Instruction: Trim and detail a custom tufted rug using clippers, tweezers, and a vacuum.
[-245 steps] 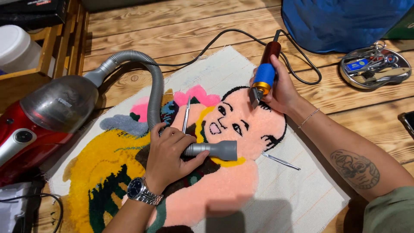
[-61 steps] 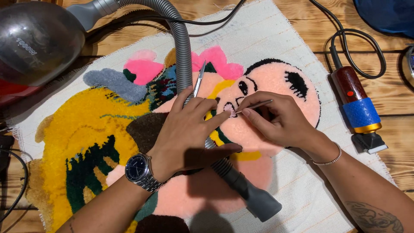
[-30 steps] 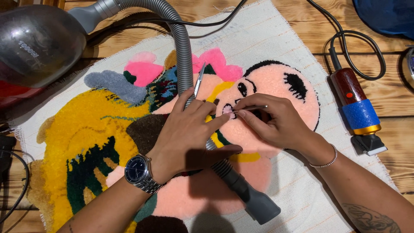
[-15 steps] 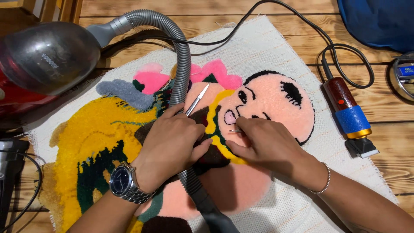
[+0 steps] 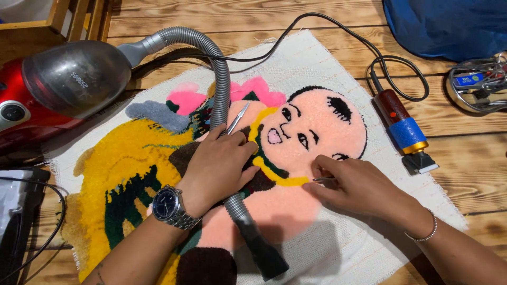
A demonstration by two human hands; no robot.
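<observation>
A tufted rug (image 5: 317, 132) showing a pink face, a yellow collar and a yellow-green body lies on white backing cloth. My left hand (image 5: 219, 169), with a wristwatch, rests palm down on the rug, over the grey vacuum hose (image 5: 219, 79) that runs under it to a black nozzle (image 5: 261, 253). My right hand (image 5: 359, 187) pinches thin metal tweezers (image 5: 321, 180), whose tip touches the rug at the yellow collar's lower right edge. A second slim metal tool (image 5: 238, 117) lies on the rug just beyond my left fingertips.
A red and grey vacuum cleaner (image 5: 58, 89) sits at the left. An electric trimmer (image 5: 404, 132) with blue tape and a black cord lies right of the rug. A blue cloth (image 5: 449, 26), a metal item (image 5: 478, 82) and wooden floorboards (image 5: 475, 174) are around.
My right hand has left the trimmer, taken up the tweezers, and moved from the face's mouth down to the yellow collar. My left hand stays over the hose.
</observation>
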